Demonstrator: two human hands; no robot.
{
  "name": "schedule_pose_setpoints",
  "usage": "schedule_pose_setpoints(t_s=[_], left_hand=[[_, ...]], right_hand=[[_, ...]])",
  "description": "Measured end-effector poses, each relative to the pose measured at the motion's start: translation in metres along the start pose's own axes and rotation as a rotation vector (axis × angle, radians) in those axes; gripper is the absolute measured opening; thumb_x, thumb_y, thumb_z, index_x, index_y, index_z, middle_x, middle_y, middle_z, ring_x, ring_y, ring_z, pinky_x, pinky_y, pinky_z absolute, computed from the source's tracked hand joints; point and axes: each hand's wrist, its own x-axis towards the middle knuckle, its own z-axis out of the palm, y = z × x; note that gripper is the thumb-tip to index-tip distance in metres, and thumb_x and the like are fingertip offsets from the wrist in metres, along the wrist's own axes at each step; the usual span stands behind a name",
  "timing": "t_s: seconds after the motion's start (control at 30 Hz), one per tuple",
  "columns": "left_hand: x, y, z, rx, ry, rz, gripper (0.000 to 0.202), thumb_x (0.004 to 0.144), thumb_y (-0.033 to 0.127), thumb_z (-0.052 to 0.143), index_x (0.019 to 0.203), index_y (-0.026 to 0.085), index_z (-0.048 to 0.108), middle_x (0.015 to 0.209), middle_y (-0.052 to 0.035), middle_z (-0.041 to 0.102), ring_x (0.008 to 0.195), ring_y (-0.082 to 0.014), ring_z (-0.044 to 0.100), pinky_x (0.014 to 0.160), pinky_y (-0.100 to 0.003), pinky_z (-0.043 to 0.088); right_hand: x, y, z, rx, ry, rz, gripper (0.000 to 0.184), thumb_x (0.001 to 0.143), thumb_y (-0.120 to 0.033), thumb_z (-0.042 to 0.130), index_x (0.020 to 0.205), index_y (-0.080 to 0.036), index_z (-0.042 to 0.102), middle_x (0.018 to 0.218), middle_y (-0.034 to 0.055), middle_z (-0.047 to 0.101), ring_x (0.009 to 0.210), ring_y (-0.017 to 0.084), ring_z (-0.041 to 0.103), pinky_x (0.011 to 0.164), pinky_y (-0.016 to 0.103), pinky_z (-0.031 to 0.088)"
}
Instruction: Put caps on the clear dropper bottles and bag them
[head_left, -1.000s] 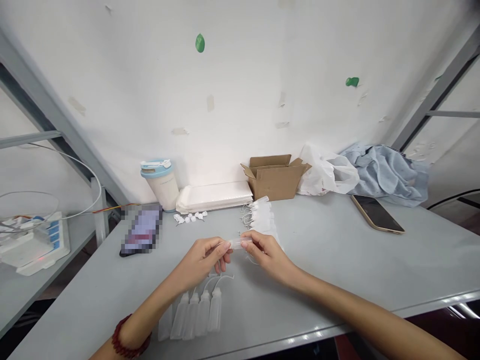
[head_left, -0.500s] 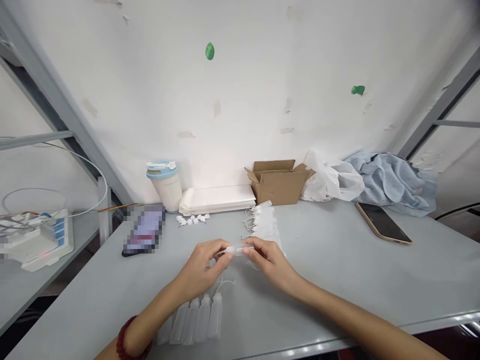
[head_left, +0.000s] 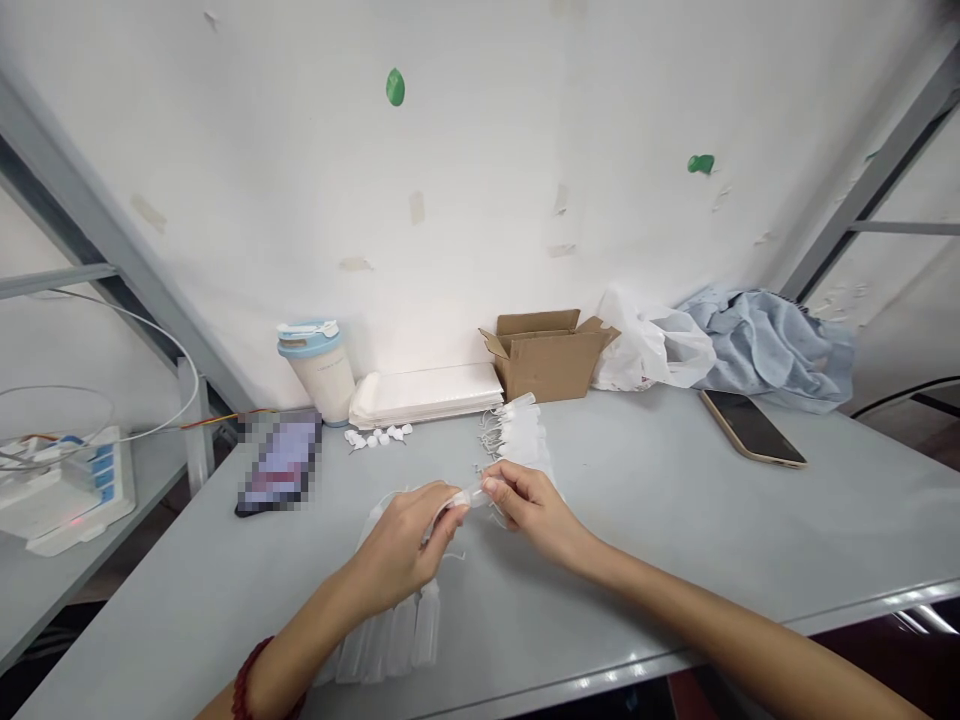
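A small translucent plastic bottle [head_left: 475, 494] is held between both hands above the middle of the table. My left hand [head_left: 405, 540] pinches its white cap end between thumb and fingers. My right hand [head_left: 538, 512] grips the other end, and its closed fingers hide part of the bottle. Beneath my left forearm lies a row of similar capped bottles [head_left: 426, 625] with thin tubes at their tops, partly covered by the arm. Just beyond my right hand is another row of bottles [head_left: 523, 432], their thin tubes pointing left.
Several small white caps [head_left: 379, 437] lie by a stack of white envelopes [head_left: 427, 392] and a lidded cup [head_left: 319, 375]. Along the wall are a cardboard box [head_left: 555, 360], a white plastic bag [head_left: 652, 345] and blue cloth [head_left: 772, 350]. A phone [head_left: 754, 428] lies at right.
The bottle now slants, its right end slightly higher, and my left hand's grip has turned a little. My right hand stays closed on it. The camera view has shifted slightly.
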Motion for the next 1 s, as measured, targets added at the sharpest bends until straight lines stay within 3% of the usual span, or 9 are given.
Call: schedule_pose_setpoints(t_s=[0.1, 0.2, 0.37, 0.63, 0.73, 0.87, 1.0], left_hand=[[-0.001, -0.005, 0.005, 0.092, 0.072, 0.096, 0.025, 0.093, 0.027, 0.033, 0.083, 0.017, 0.054, 0.068, -0.0013, 0.052, 0.059, -0.0141, 0.046, 0.056, -0.025, 0.036], [0.001, -0.003, 0.003, -0.028, 0.058, 0.003, 0.031, 0.095, 0.03, 0.031, 0.078, 0.018, 0.053, 0.068, -0.0007, 0.054, 0.06, -0.0135, 0.05, 0.058, -0.024, 0.038], [0.005, 0.006, -0.004, -0.183, -0.024, -0.157, 0.042, 0.095, 0.034, 0.028, 0.063, 0.018, 0.051, 0.058, 0.0014, 0.056, 0.057, -0.012, 0.053, 0.061, -0.023, 0.041], [0.003, 0.008, -0.003, -0.256, -0.071, -0.229, 0.042, 0.091, 0.036, 0.037, 0.056, 0.017, 0.048, 0.052, 0.002, 0.055, 0.053, -0.0112, 0.054, 0.052, -0.02, 0.04], [0.001, 0.006, 0.0, -0.162, -0.069, -0.151, 0.038, 0.092, 0.033, 0.037, 0.059, 0.018, 0.049, 0.055, 0.0019, 0.056, 0.054, -0.0111, 0.054, 0.051, -0.019, 0.038], [0.004, -0.006, 0.003, 0.008, 0.033, 0.002, 0.025, 0.091, 0.024, 0.034, 0.076, 0.018, 0.054, 0.062, 0.0009, 0.058, 0.055, -0.0118, 0.052, 0.055, -0.022, 0.04], [0.011, -0.038, -0.014, 0.036, 0.131, -0.103, 0.02, 0.089, 0.024, 0.036, 0.084, 0.019, 0.055, 0.067, 0.0007, 0.062, 0.06, -0.0137, 0.058, 0.061, -0.024, 0.044]], right_hand=[[0.002, 0.001, 0.0, 0.045, -0.007, 0.02, 0.039, 0.084, -0.054, 0.046, 0.066, -0.019, 0.043, 0.053, -0.0065, 0.03, 0.049, 0.009, 0.029, 0.047, 0.023, 0.026], [0.001, -0.001, 0.001, 0.098, -0.021, 0.03, 0.043, 0.084, -0.057, 0.043, 0.064, -0.02, 0.038, 0.055, -0.0066, 0.03, 0.048, 0.008, 0.028, 0.045, 0.022, 0.027], [-0.001, -0.004, 0.001, -0.009, -0.013, -0.002, 0.039, 0.085, -0.054, 0.043, 0.075, -0.018, 0.048, 0.056, -0.0056, 0.036, 0.051, 0.009, 0.033, 0.048, 0.023, 0.029], [0.003, -0.005, -0.002, 0.243, -0.14, 0.181, 0.042, 0.078, -0.055, 0.051, 0.061, -0.021, 0.033, 0.047, -0.0098, 0.027, 0.042, 0.005, 0.022, 0.039, 0.02, 0.02], [0.003, -0.005, -0.003, 0.236, -0.117, 0.193, 0.043, 0.077, -0.055, 0.053, 0.059, -0.021, 0.033, 0.045, -0.0099, 0.029, 0.04, 0.005, 0.022, 0.038, 0.02, 0.018], [0.003, -0.011, -0.004, 0.354, -0.109, 0.293, 0.045, 0.076, -0.055, 0.054, 0.06, -0.021, 0.03, 0.045, -0.0113, 0.022, 0.04, 0.004, 0.015, 0.039, 0.019, 0.012], [0.006, -0.017, -0.008, 0.495, -0.002, 0.351, 0.045, 0.075, -0.051, 0.059, 0.062, -0.021, 0.028, 0.049, -0.0115, 0.02, 0.041, 0.003, 0.014, 0.04, 0.019, 0.01]])
